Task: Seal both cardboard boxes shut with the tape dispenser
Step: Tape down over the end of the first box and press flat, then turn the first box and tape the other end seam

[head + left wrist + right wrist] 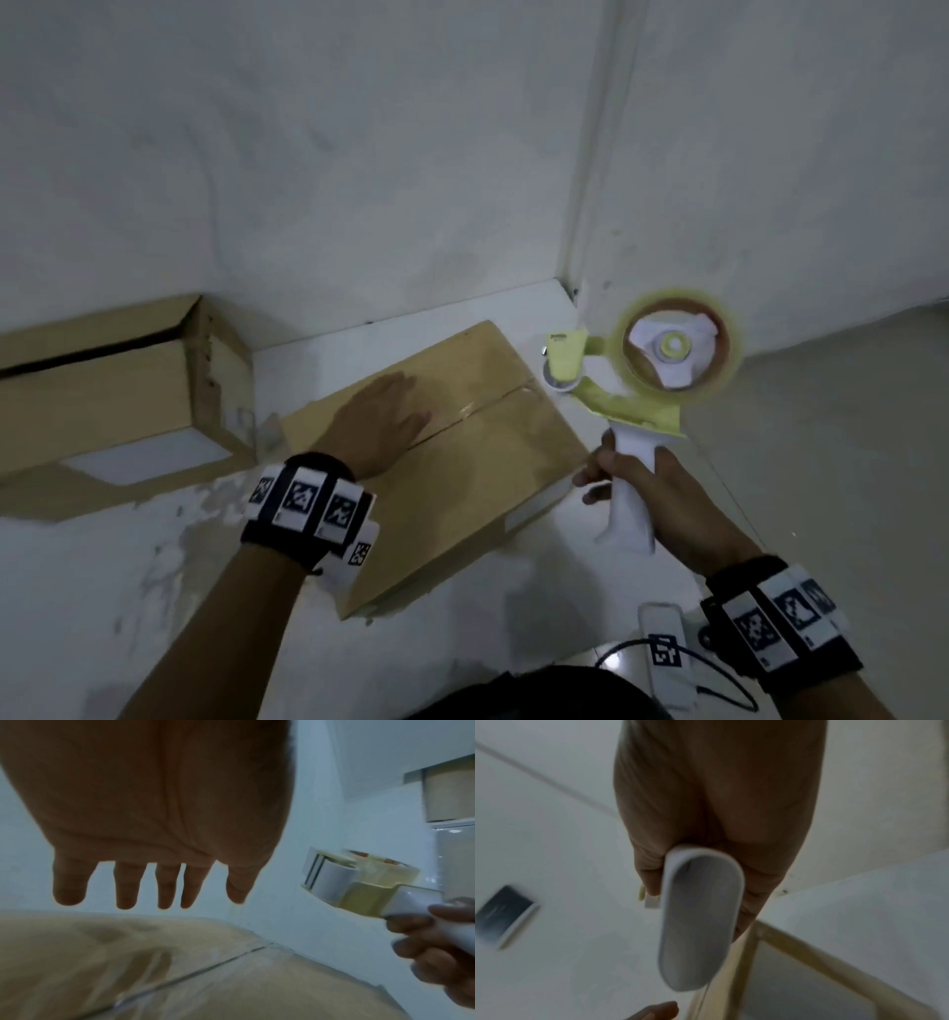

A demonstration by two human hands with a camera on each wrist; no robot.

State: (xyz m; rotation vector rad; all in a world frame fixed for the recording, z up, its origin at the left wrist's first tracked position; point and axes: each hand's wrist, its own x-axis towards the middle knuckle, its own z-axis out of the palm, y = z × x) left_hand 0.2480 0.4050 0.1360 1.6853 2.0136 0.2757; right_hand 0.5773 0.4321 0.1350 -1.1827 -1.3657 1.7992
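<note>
A flat cardboard box (pixel 477 452) lies on the white floor in front of me, with clear tape along its centre seam (pixel 200 973). My left hand (pixel 380 426) lies flat on its top with straight fingers (pixel 126 886); in the left wrist view they hang just above the lid. My right hand (pixel 647 488) grips the white handle (pixel 698 923) of the yellow-green tape dispenser (pixel 662 360), held in the air off the box's right edge. A second, taller cardboard box (pixel 108 380) stands at the left by the wall, its top flaps slightly apart.
White walls meet in a corner (pixel 575 293) just behind the boxes. A white device with a black cable (pixel 667 658) hangs near my body at the bottom. A dark rectangular panel (pixel 500 914) shows in the right wrist view. Bare floor lies to the right.
</note>
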